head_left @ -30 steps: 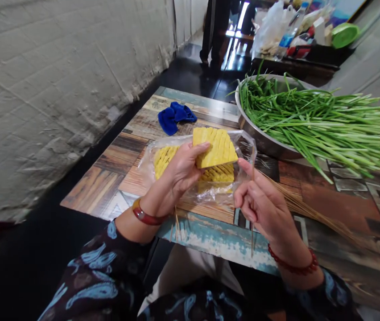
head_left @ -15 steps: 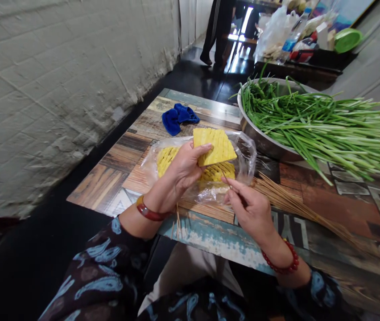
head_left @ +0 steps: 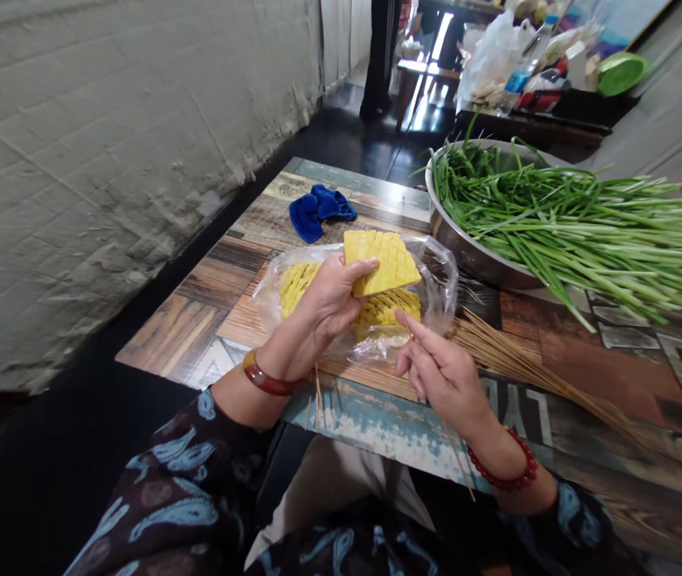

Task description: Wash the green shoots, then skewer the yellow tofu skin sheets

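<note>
My left hand [head_left: 332, 308] grips a flat yellow slab [head_left: 382, 260] with slanting cuts across its face, thumb on top. Just below and to the right of it, my right hand [head_left: 440, 372] pinches a thin bamboo skewer [head_left: 458, 454]. The skewer's lower end sticks out beneath the hand toward the table's front edge, and its tip is apart from the slab. Under both hands lies a clear plastic bag [head_left: 443, 280] with more scored yellow slabs [head_left: 298, 282] in it. A bundle of bamboo skewers [head_left: 524, 370] rests right of my right hand.
A metal bowl [head_left: 458, 236] heaped with long green stalks [head_left: 581, 216] stands at the right. A blue cloth [head_left: 322, 210] lies at the back of the patterned table [head_left: 178, 320]. Several thin sticks [head_left: 318, 396] poke out near my left wrist. Behind, a person [head_left: 379, 60] stands.
My right hand has drawn slightly down and away from the slab, and the skewer's lower length now shows below it. The left hand keeps its hold. The person behind has shifted.
</note>
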Demonstrator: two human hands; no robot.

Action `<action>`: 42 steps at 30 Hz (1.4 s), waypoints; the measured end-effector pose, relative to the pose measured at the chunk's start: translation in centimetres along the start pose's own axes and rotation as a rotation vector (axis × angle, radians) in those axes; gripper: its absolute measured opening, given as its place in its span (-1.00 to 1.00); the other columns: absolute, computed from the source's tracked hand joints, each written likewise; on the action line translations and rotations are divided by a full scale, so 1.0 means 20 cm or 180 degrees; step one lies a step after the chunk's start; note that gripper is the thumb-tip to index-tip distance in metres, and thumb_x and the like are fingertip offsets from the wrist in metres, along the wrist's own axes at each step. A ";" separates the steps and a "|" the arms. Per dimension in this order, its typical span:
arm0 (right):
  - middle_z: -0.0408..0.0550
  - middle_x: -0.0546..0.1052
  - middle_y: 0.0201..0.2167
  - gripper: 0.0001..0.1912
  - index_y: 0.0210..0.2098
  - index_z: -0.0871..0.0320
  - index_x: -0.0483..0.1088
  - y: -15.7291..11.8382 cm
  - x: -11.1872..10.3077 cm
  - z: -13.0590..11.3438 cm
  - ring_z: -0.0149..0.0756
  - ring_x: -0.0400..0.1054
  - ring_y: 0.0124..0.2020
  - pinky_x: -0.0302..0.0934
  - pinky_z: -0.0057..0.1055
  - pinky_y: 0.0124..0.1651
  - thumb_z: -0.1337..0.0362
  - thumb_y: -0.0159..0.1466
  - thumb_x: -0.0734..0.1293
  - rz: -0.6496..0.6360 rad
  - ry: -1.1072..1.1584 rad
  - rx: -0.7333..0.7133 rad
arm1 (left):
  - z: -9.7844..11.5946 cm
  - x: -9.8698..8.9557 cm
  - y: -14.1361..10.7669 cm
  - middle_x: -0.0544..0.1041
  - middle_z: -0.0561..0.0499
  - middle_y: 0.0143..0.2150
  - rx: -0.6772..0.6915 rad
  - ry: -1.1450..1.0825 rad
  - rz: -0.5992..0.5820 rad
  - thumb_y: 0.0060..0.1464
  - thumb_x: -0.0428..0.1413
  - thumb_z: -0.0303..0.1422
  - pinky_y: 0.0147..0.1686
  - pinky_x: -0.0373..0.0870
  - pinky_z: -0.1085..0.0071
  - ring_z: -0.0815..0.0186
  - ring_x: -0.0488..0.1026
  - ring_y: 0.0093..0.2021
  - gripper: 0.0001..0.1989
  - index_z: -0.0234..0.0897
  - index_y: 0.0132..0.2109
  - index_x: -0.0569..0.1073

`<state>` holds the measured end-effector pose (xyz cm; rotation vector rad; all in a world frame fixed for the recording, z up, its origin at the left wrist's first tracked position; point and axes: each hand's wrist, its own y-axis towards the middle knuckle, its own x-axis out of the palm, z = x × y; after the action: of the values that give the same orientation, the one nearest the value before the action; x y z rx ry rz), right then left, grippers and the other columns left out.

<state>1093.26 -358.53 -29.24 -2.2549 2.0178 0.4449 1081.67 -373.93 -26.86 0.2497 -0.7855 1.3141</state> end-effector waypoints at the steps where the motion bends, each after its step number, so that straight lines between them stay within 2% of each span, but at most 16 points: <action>1: -0.18 0.48 -0.49 -0.52 0.29 0.13 0.35 0.00 0.00 0.00 -0.52 0.16 -0.67 0.12 -0.51 -0.60 0.29 0.41 0.17 -0.0005 0.0030 0.0014 | 0.00 0.00 0.00 0.64 -0.07 -0.26 -0.0004 0.0011 0.0007 -0.04 0.19 -0.60 -0.05 0.57 0.32 0.15 0.59 -0.04 -0.76 -0.35 -0.17 0.56; 5: -0.18 0.47 -0.49 -0.52 0.26 0.13 0.38 0.00 0.00 -0.01 -0.53 0.14 -0.69 0.13 -0.50 -0.60 0.27 0.39 0.18 0.0005 0.0117 0.0076 | 0.00 0.00 0.00 0.64 -0.06 -0.26 -0.0013 0.0044 0.0059 -0.02 0.16 -0.60 -0.08 0.59 0.31 0.14 0.59 -0.03 -0.70 -0.32 -0.10 0.56; 13: -0.19 0.47 -0.49 -0.52 0.26 0.16 0.38 0.01 0.01 -0.01 -0.53 0.13 -0.69 0.09 -0.50 -0.61 0.28 0.39 0.18 0.0000 0.0218 0.0185 | 0.00 0.02 -0.02 0.65 -0.05 -0.23 0.0024 0.0099 0.0022 -0.03 0.20 -0.59 -0.06 0.58 0.32 0.14 0.59 -0.03 -0.71 -0.30 -0.12 0.56; 18: -0.18 0.47 -0.49 -0.54 0.25 0.16 0.39 0.00 0.00 -0.01 -0.53 0.13 -0.69 0.09 -0.50 -0.61 0.26 0.40 0.19 0.0012 0.0228 0.0182 | 0.00 0.02 -0.02 0.65 -0.06 -0.23 0.0017 0.0099 -0.0009 0.00 0.16 -0.61 -0.09 0.58 0.35 0.18 0.59 -0.05 -0.72 -0.33 -0.12 0.55; 25: -0.18 0.46 -0.49 -0.53 0.25 0.15 0.39 0.01 0.00 -0.01 -0.52 0.12 -0.69 0.09 -0.50 -0.62 0.24 0.40 0.18 -0.0001 0.0273 0.0252 | 0.00 0.02 -0.03 0.65 -0.12 -0.16 -0.0001 0.0077 -0.0078 -0.07 0.24 -0.58 -0.02 0.55 0.29 0.14 0.59 -0.04 -0.65 -0.38 -0.07 0.53; 35: -0.17 0.47 -0.49 -0.53 0.25 0.15 0.39 0.01 0.00 0.00 -0.51 0.13 -0.67 0.05 -0.52 -0.63 0.28 0.39 0.18 0.0009 0.0274 0.0236 | 0.01 0.03 -0.04 0.65 -0.08 -0.20 0.0057 0.0183 -0.0074 -0.06 0.22 -0.57 -0.01 0.54 0.33 0.15 0.58 -0.02 -0.79 -0.35 -0.21 0.55; 42: -0.18 0.46 -0.48 -0.53 0.25 0.19 0.38 0.01 0.01 0.00 -0.53 0.12 -0.68 0.06 -0.51 -0.63 0.24 0.40 0.19 0.0021 0.0319 0.0333 | -0.01 0.01 -0.03 0.65 -0.11 -0.18 0.0082 0.0177 -0.0138 -0.21 0.33 -0.53 0.00 0.53 0.25 0.09 0.59 -0.04 -0.63 -0.37 -0.16 0.53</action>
<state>1093.15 -358.63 -29.35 -2.2510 2.0435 0.2252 1082.35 -373.80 -26.60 0.2485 -0.7130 1.2856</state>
